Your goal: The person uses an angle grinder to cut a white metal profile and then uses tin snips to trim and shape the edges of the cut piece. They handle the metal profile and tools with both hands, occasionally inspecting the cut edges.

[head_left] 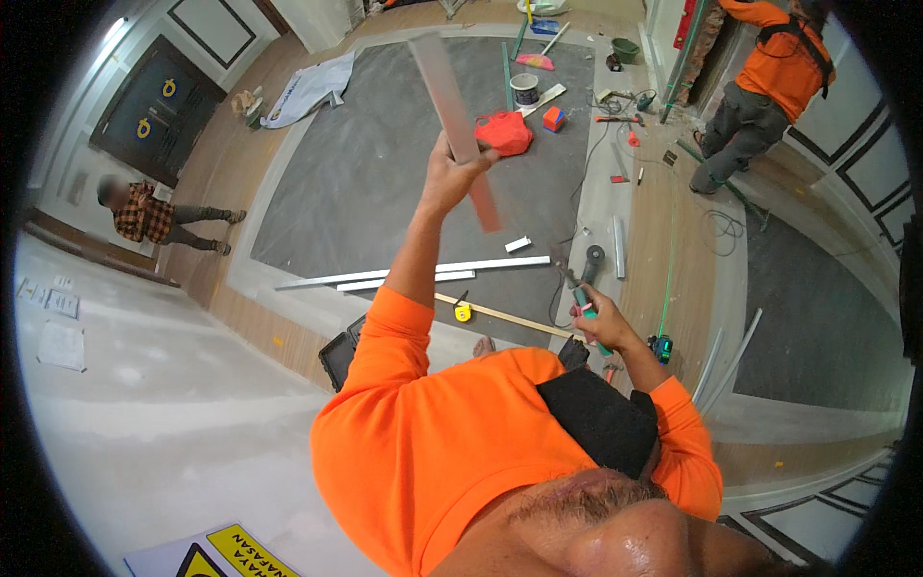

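My left hand (pixel 454 175), raised ahead of me, is closed around a long pale metal channel (pixel 444 96). The channel stands at a slant past both sides of the hand and is smeared by motion. At my right side, my right hand (pixel 604 322) grips snips (pixel 586 306) with green-and-red handles; their jaws point away from me and are too small to read. Just beyond them lies a black-headed power tool (pixel 594 258). White metal strips (pixel 481 267) rest on the floor in front, with a short offcut (pixel 518 244) and a yellow tape measure (pixel 462 313).
A red bag (pixel 504 133), white bucket (pixel 524 89) and orange-blue box (pixel 554 118) sit farther ahead. A green laser level (pixel 661 348) stands at right. One person in orange (pixel 784 72) bends at far right; another (pixel 144 212) stands at left. Cables (pixel 726 226) trail across the floor.
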The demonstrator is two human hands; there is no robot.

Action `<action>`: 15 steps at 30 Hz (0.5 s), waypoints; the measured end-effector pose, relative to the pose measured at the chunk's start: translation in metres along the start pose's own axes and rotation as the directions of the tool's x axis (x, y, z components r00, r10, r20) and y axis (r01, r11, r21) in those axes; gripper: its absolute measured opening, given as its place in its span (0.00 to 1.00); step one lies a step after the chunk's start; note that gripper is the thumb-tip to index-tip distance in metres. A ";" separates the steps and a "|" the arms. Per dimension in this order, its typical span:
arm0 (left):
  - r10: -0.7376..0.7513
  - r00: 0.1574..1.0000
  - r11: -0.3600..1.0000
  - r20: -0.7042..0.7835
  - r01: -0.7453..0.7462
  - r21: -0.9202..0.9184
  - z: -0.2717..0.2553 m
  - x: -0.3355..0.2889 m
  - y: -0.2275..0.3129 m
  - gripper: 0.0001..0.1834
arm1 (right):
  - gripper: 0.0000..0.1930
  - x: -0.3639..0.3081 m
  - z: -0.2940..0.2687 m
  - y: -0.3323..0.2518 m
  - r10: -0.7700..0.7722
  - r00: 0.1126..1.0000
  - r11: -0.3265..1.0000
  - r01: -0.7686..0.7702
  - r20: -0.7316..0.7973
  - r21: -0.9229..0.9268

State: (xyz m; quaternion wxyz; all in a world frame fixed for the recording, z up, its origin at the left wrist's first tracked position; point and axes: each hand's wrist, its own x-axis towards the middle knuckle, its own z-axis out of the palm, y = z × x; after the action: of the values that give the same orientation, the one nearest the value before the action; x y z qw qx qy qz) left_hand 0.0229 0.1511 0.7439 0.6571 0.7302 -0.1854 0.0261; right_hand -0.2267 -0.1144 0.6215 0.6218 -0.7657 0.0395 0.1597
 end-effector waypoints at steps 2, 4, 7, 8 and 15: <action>0.058 0.996 0.962 0.066 -0.074 0.264 -0.004 -0.010 0.002 0.19 | 0.31 0.004 -0.004 0.012 0.028 0.994 0.975 -0.004 -0.106 0.221; 0.055 0.982 0.864 0.181 -0.138 0.484 -0.006 -0.022 -0.007 0.20 | 0.19 0.016 -0.016 0.001 -0.024 0.995 0.867 0.070 -0.099 0.494; 0.302 0.882 0.755 0.361 -0.453 0.474 0.005 -0.033 -0.018 0.23 | 0.26 0.025 -0.024 -0.040 -0.166 0.985 0.586 0.143 -0.055 0.798; 0.404 0.809 0.675 0.428 -0.579 0.457 0.010 -0.036 -0.018 0.23 | 0.29 0.026 -0.026 -0.048 -0.201 0.980 0.528 0.113 -0.006 0.842; 0.354 0.671 0.496 0.651 -0.725 0.478 0.037 -0.039 -0.006 0.27 | 0.32 0.025 -0.005 -0.052 -0.131 0.980 0.425 -0.080 0.148 0.902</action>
State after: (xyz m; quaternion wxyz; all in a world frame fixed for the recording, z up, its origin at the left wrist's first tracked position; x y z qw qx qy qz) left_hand -0.0188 0.1247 0.7224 0.2128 0.8037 -0.5405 0.1291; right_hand -0.1883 -0.1040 0.6642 0.9380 -0.2937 0.0461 0.1784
